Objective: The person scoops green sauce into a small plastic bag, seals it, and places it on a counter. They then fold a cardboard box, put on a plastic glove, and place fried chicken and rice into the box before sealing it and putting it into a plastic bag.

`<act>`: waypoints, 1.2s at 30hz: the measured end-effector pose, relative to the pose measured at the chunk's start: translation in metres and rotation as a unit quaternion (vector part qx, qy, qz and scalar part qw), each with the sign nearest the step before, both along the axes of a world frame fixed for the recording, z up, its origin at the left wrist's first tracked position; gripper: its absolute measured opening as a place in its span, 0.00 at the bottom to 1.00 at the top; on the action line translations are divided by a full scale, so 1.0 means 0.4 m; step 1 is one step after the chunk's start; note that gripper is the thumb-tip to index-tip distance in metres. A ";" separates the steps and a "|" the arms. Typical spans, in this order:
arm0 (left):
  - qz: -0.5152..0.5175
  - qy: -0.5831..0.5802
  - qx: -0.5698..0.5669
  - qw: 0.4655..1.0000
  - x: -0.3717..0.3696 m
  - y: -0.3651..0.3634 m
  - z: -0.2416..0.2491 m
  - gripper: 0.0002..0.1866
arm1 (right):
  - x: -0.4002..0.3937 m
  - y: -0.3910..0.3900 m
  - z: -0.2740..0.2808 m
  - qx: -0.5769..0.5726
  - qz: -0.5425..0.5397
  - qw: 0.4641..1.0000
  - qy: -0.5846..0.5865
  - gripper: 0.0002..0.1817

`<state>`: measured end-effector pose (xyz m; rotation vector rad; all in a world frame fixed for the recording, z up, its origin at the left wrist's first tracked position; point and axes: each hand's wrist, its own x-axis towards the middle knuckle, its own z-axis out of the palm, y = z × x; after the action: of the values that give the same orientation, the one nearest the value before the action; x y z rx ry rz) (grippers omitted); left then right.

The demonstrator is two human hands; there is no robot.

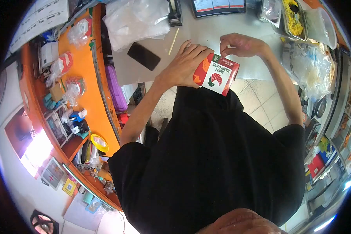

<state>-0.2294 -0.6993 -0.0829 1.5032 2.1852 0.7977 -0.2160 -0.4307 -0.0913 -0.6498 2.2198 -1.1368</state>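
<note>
My left hand (188, 62) is wrapped over the left side of a small red and white food box (220, 77), printed "AYAM BANG DAVA" upside down in this view. The box is tilted at the near edge of the metal table (201, 33), in front of my black shirt. At the far edge of the box, my right hand (241, 45) is curled with thumb and fingers pinched together. Whatever those fingertips hold is too small to make out.
A black phone (144, 56), a thin wooden stick (174, 41) and clear plastic bags (134, 23) lie on the table. At the back right stands a metal tray of yellow food (293, 19) beside a plastic-wrapped bundle (311, 72). An orange counter (93, 85) runs along the left.
</note>
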 end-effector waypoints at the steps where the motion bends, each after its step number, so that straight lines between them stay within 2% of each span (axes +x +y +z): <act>1: 0.001 -0.003 0.019 1.000 0.002 -0.001 -0.004 0.54 | -0.002 0.003 -0.015 0.019 0.000 0.999 -0.034 0.08; 3: 0.017 0.003 0.035 0.999 0.001 -0.004 -0.019 0.54 | -0.017 0.005 -0.048 0.036 0.015 0.998 -0.058 0.08; 5: -0.004 -0.031 0.033 0.999 0.010 0.002 -0.057 0.54 | -0.021 0.008 -0.095 0.133 -0.020 0.989 -0.067 0.10; 6: 0.013 -0.023 0.033 0.999 0.011 0.006 -0.087 0.54 | -0.023 0.015 -0.129 0.133 -0.004 0.989 -0.057 0.10; 7: 0.045 -0.007 0.046 0.998 0.015 0.008 -0.128 0.53 | -0.019 0.020 -0.173 0.165 -0.110 0.978 0.068 0.10; 8: 0.077 0.011 0.059 0.995 0.015 0.010 -0.177 0.53 | -0.025 0.009 -0.213 0.187 -0.214 0.939 0.193 0.11; 9: 0.083 0.046 0.019 0.995 0.001 0.011 -0.241 0.54 | -0.078 -0.024 -0.253 0.182 -0.229 0.931 0.219 0.08; 10: 0.098 0.056 0.019 0.993 -0.014 0.013 -0.278 0.54 | -0.138 -0.086 -0.233 0.035 -0.225 0.942 0.245 0.07; 11: 0.124 0.062 0.015 0.990 -0.017 0.011 -0.306 0.56 | -0.186 -0.179 -0.233 -0.033 -0.243 0.933 0.265 0.04; 12: 0.148 0.066 0.011 0.987 -0.019 0.012 -0.326 0.58 | -0.237 -0.293 -0.164 -0.056 -0.228 0.950 0.205 0.04; 13: 0.150 0.072 0.003 0.986 -0.023 0.015 -0.336 0.58 | -0.300 -0.373 -0.218 -0.138 -0.172 0.954 0.205 0.08; 14: 0.157 0.075 0.002 0.985 -0.024 0.016 -0.335 0.58 | -0.370 -0.468 -0.273 -0.171 -0.150 0.930 0.289 0.11; 15: 0.185 0.024 0.057 0.981 -0.014 0.011 -0.332 0.53 | -0.427 -0.561 -0.316 -0.206 -0.126 0.898 0.367 0.14; 16: 0.212 -0.024 0.111 0.971 -0.004 -0.007 -0.326 0.48 | -0.467 -0.633 -0.336 -0.244 -0.105 0.888 0.376 0.16; 17: 0.251 -0.014 0.136 0.958 -0.012 -0.031 -0.282 0.34 | -0.509 -0.675 -0.409 -0.171 -0.083 0.900 0.393 0.17; 18: 0.258 -0.007 0.133 0.957 -0.045 -0.069 -0.264 0.34 | -0.541 -0.707 -0.469 -0.096 -0.062 0.905 0.410 0.17; 19: 0.299 -0.078 0.088 0.947 -0.062 -0.117 -0.255 0.27 | -0.554 -0.723 -0.463 -0.101 -0.057 0.905 0.408 0.17; 20: 0.338 -0.148 0.044 0.928 -0.080 -0.168 -0.247 0.20 | -0.574 -0.731 -0.455 0.023 -0.040 0.949 0.311 0.14; 21: 0.407 -0.105 0.089 0.903 -0.108 -0.222 -0.269 0.16 | -0.590 -0.737 -0.445 0.150 -0.020 0.966 0.209 0.12; 22: 0.474 -0.064 0.134 0.868 -0.140 -0.271 -0.299 0.12 | -0.591 -0.734 -0.449 0.153 -0.007 0.966 0.208 0.12; 24: 0.553 0.084 0.152 0.815 -0.227 -0.345 -0.325 0.13 | -0.592 -0.707 -0.458 0.212 -0.031 0.956 0.202 0.08; 25: 0.563 0.101 0.103 0.814 -0.265 -0.371 -0.339 0.14 | -0.594 -0.691 -0.467 0.218 -0.024 0.954 0.205 0.08; 26: 0.570 0.118 0.054 0.812 -0.299 -0.394 -0.350 0.16 | -0.592 -0.678 -0.481 0.173 -0.032 0.948 0.263 0.09; 27: 0.574 0.117 0.061 0.808 -0.329 -0.412 -0.365 0.16 | -0.594 -0.671 -0.491 0.127 -0.041 0.938 0.321 0.10; 29: 0.563 0.084 -0.010 0.822 -0.359 -0.421 -0.397 0.19 | -0.587 -0.659 -0.501 0.124 -0.040 0.933 0.335 0.08; 30: 0.562 0.082 -0.004 0.823 -0.363 -0.416 -0.393 0.19 | -0.582 -0.657 -0.501 0.114 -0.049 0.930 0.347 0.06; 32: 0.568 0.081 -0.004 0.819 -0.365 -0.414 -0.387 0.20 | -0.583 -0.657 -0.502 0.144 -0.061 0.932 0.326 0.04; 34: 0.566 0.104 0.014 0.817 -0.362 -0.408 -0.386 0.21 | -0.577 -0.655 -0.457 0.158 -0.059 0.949 0.265 0.13; 35: 0.565 0.129 0.032 0.814 -0.361 -0.402 -0.384 0.21 | -0.572 -0.656 -0.432 0.160 -0.057 0.949 0.264 0.13; 36: 0.567 0.127 0.033 0.813 -0.363 -0.400 -0.381 0.21 | -0.570 -0.664 -0.399 0.099 -0.111 0.955 0.255 0.15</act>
<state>-0.3748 -0.8591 -0.2354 0.1257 3.2414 1.0024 -0.4441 -0.6963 -0.2508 -0.6764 2.8649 -0.8984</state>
